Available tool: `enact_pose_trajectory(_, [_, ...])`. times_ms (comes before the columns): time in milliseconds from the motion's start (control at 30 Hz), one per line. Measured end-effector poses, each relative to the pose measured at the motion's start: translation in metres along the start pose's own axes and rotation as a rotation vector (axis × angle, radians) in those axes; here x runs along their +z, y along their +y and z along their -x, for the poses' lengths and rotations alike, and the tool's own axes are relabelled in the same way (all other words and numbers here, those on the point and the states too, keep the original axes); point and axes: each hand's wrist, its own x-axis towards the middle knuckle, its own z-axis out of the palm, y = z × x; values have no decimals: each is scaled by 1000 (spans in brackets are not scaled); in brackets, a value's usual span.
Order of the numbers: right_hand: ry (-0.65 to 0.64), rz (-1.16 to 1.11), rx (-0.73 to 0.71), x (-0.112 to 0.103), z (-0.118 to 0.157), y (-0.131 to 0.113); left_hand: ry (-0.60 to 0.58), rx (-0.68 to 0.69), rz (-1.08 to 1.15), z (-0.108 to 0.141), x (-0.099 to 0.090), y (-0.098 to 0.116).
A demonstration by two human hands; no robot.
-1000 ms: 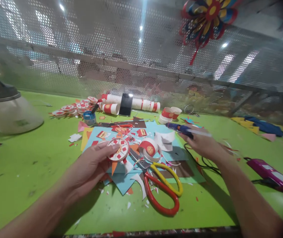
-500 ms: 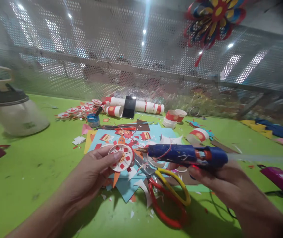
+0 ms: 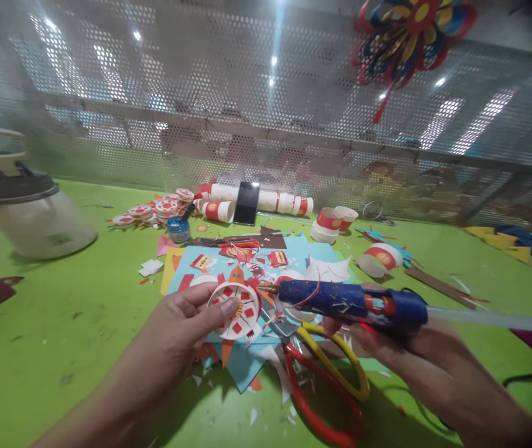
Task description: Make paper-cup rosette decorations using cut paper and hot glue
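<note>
Left hand (image 3: 177,330) has the little paper turtle (image 3: 234,311) pinched, thumb on top, just over the messy paper scraps (image 3: 242,367). Right hand (image 3: 401,354) is wrapped round a blue glue gun (image 3: 340,302), nozzle right by the turtle's edge. Big scissors (image 3: 315,367) lie below them, and there's a phone (image 3: 246,203) further back on the green bench (image 3: 93,298).
</note>
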Motion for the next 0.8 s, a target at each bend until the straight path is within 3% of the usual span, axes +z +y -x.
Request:
enact_pose_trajectory(300, [-40, 187, 13, -3, 5, -6, -44, 14, -87, 7, 3, 2])
enact_pose_trajectory(533, [32, 246, -6, -4, 9, 3, -96, -7, -47, 5, 2, 2])
enact_pose_trajectory(800, [26, 231, -56, -1, 5, -4, -128, 16, -102, 4, -6, -3])
